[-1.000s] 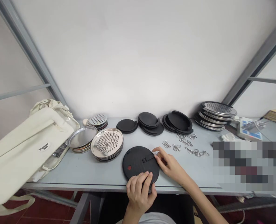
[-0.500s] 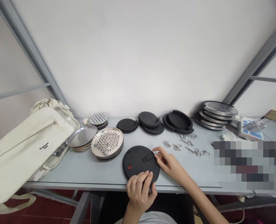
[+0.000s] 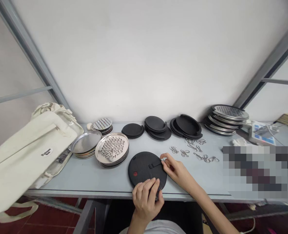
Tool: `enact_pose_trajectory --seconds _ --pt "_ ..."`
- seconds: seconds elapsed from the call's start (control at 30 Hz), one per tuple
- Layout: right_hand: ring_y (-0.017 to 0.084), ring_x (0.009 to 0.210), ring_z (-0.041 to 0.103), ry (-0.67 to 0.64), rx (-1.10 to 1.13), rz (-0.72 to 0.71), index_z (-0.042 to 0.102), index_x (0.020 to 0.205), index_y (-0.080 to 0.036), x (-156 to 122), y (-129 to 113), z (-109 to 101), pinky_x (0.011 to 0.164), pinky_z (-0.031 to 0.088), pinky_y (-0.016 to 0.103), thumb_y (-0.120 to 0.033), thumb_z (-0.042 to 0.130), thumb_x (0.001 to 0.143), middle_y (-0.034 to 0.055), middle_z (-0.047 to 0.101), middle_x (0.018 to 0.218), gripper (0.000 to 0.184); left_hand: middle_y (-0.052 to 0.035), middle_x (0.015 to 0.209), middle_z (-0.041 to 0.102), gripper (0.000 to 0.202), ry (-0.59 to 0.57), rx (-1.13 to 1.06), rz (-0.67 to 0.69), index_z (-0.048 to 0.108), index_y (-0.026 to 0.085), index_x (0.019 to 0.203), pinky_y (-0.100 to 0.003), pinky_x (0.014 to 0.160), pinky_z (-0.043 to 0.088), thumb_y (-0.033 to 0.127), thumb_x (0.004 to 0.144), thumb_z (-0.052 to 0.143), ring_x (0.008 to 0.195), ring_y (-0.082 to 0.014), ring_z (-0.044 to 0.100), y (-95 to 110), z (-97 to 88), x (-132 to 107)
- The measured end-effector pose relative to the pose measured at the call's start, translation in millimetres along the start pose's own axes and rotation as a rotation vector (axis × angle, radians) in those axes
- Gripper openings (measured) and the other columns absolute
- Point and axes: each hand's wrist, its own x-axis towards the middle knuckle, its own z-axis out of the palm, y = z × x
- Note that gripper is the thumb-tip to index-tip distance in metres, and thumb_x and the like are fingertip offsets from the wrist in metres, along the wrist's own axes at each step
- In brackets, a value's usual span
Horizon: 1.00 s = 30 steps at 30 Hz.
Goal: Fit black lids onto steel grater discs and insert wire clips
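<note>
Black disc (image 3: 141, 167): resting at worktop's (image 3: 194, 187) near edge, showing red mark (image 3: 135, 174), slot (image 3: 155, 165)
Left hand (image 3: 147, 196): gripping disc's near rim
Right hand (image 3: 174, 167): touching slot's outer end, grip unclear
Far-right holders (image 3: 208, 126): cradling grater plates (image 3: 231, 112)

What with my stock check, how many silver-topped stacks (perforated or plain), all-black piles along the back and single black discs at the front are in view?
Perforated silver-topped stacks: 3
Plain silver-topped stack: 1
All-black piles: 3
Front black disc: 1
Total: 8
</note>
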Motion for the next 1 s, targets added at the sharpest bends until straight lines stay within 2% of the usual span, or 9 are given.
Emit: enact_pose_trajectory --seconds 0.13,0.3,0.47,0.57,0.7,0.8,1.0 --pt "0.012 0.052 0.036 0.023 -0.007 0.003 0.046 0.109 -0.02 -1.3 -1.5 1.7 0.054 0.031 0.022 -0.031 0.036 0.098 -0.0086 0.032 0.059 0.018 -0.0031 0.089 0.072 0.024 -0.003 0.005 -0.007 0.071 0.021 0.1 -0.031 0.086 0.039 0.026 0.092 0.049 0.083 -0.0158 0.063 0.2 0.3 -1.2" --pt "0.015 0.059 0.05 0.071 -0.006 0.003 0.049 0.113 -0.019 -0.6 -4.0 1.4 0.061 0.039 0.024 -0.031 0.034 0.099 -0.0042 0.049 0.065 0.023 -0.0031 0.089 0.072 0.023 -0.002 0.009 -0.009 0.071 0.021 0.1 -0.031 0.086 0.039 0.026 0.092 0.049 0.083 -0.0159 0.063 -0.5 -0.1 -0.6" --pt "0.018 0.082 0.06 0.063 0.005 -0.033 0.052 0.114 -0.021 1.2 -3.1 -0.6 0.075 0.044 0.027 -0.029 0.033 0.1 0.0046 0.064 0.092 0.025 -0.0033 0.088 0.072 0.023 0.001 0.01 -0.005 0.071 0.021 0.099 -0.031 0.085 0.039 0.026 0.092 0.05 0.082 -0.0157 0.063 0.1 0.3 0.9" --pt "0.018 0.086 0.061 0.053 0.018 -0.052 0.052 0.113 -0.021 1.4 -2.9 -0.8 0.078 0.044 0.027 -0.028 0.033 0.1 0.0059 0.064 0.101 0.024 -0.0034 0.088 0.072 0.023 -0.001 0.006 -0.004 0.071 0.02 0.099 -0.031 0.085 0.039 0.026 0.092 0.05 0.082 -0.016 0.063 0.7 0.3 0.7" --pt "0.016 0.064 0.056 0.051 -0.018 -0.016 0.05 0.106 -0.021 0.5 -4.1 -0.5 0.064 0.042 0.025 -0.029 0.034 0.1 -0.0007 0.059 0.075 0.019 -0.0034 0.088 0.073 0.024 -0.004 -0.002 -0.006 0.071 0.021 0.099 -0.031 0.085 0.039 0.026 0.093 0.049 0.082 -0.0161 0.063 0.5 0.0 0.1" --pt "0.015 0.059 0.053 0.053 -0.041 -0.011 0.049 0.104 -0.022 0.3 -4.6 -0.4 0.06 0.041 0.025 -0.03 0.033 0.101 -0.0031 0.054 0.067 0.018 -0.0033 0.088 0.073 0.024 0.002 -0.004 -0.003 0.071 0.021 0.099 -0.032 0.085 0.039 0.026 0.093 0.048 0.082 -0.016 0.063 0.3 -0.2 -0.4" --pt "0.018 0.082 0.061 0.078 -0.098 -0.065 0.049 0.105 -0.022 1.4 -3.7 1.9 0.073 0.046 0.028 -0.023 0.032 0.1 0.0045 0.062 0.092 0.018 -0.0035 0.09 0.073 0.024 -0.016 -0.005 0.009 0.071 0.02 0.101 -0.033 0.085 0.039 0.025 0.093 0.049 0.083 -0.0165 0.063 0.9 -0.9 -0.5"
